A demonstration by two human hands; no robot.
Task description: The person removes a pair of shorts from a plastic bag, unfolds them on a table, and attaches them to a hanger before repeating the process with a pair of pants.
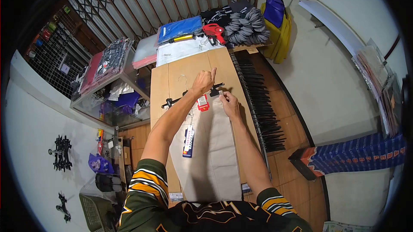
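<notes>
Beige trousers lie lengthwise on a wooden table, waistband away from me. A black clip hanger with a metal hook lies across the waistband. Its right-hand clip shows between my hands. My left hand is closed over the hanger bar, thumb pointing away; the fingers' undersides are hidden. My right hand pinches the trousers' right waistband corner, just below that clip. A red-and-white label sits at the waistband, and a blue hang tag rests on the trouser fabric.
A red tagging gun, blue packets and grey bundled garments lie at the table's far end. Many black hangers hang along the right side. A glass case stands left, and a blue box right.
</notes>
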